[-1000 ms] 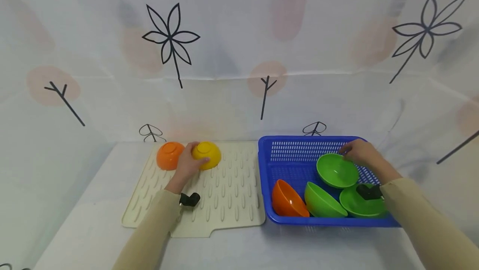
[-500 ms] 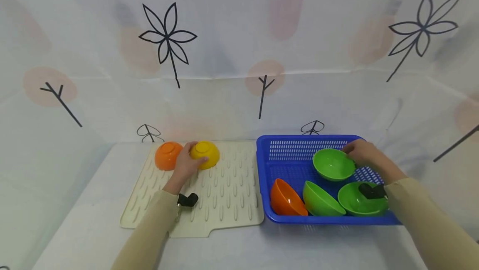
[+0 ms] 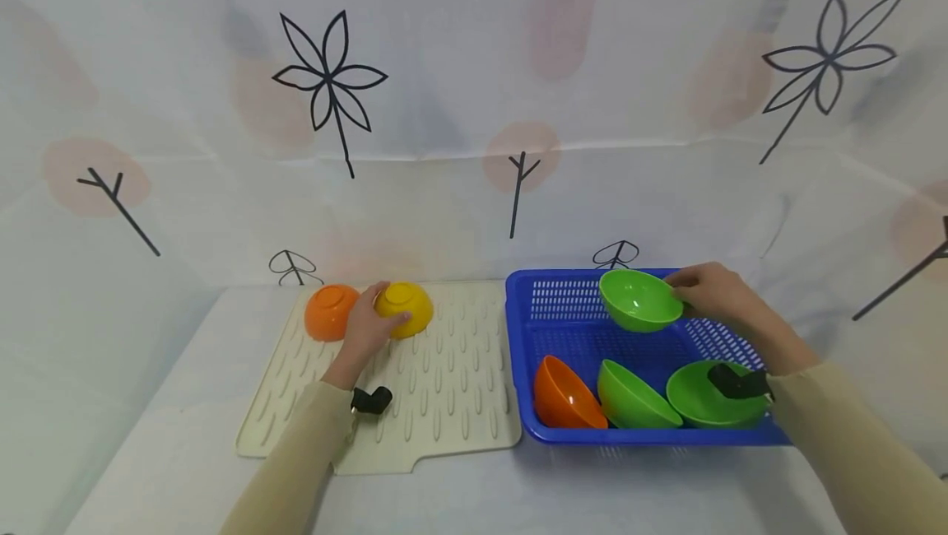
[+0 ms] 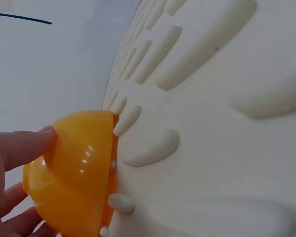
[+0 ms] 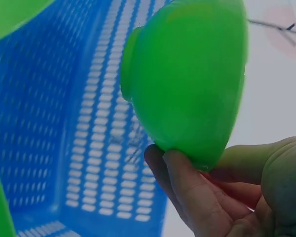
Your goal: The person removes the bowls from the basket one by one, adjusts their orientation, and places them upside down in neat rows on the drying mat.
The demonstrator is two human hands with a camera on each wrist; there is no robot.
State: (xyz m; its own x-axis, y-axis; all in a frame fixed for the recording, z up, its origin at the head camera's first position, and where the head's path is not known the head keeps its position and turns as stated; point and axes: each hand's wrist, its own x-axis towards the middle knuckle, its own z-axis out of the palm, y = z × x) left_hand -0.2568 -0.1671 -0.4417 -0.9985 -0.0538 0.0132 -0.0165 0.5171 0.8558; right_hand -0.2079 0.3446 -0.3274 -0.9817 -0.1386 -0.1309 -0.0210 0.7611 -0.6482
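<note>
My left hand (image 3: 368, 327) grips an upside-down yellow bowl (image 3: 411, 308) at the back of the cream ribbed drying mat (image 3: 474, 370). In the left wrist view, thumb and fingers spread around the bowl (image 4: 79, 168), its rim down against the ribs. Beside it on the left, an orange bowl (image 3: 328, 314) also lies upside down. My right hand (image 3: 713, 298) pinches a green bowl (image 3: 640, 302) by its right rim, mouth up and slightly tilted, above the blue basket (image 3: 520, 354). The right wrist view shows the thumb on one side of that rim, fingers on the other.
Along the basket's front wall lean an orange bowl (image 3: 566, 397), a green bowl (image 3: 635, 399) and another green bowl (image 3: 711, 395) partly behind the right wrist camera. The basket stands right of the mat on a white table (image 3: 170, 403). A patterned cloth (image 3: 429, 214) hangs behind.
My right hand has raised the green bowl from inside the basket, up and to the left. My left hand stays on the yellow bowl.
</note>
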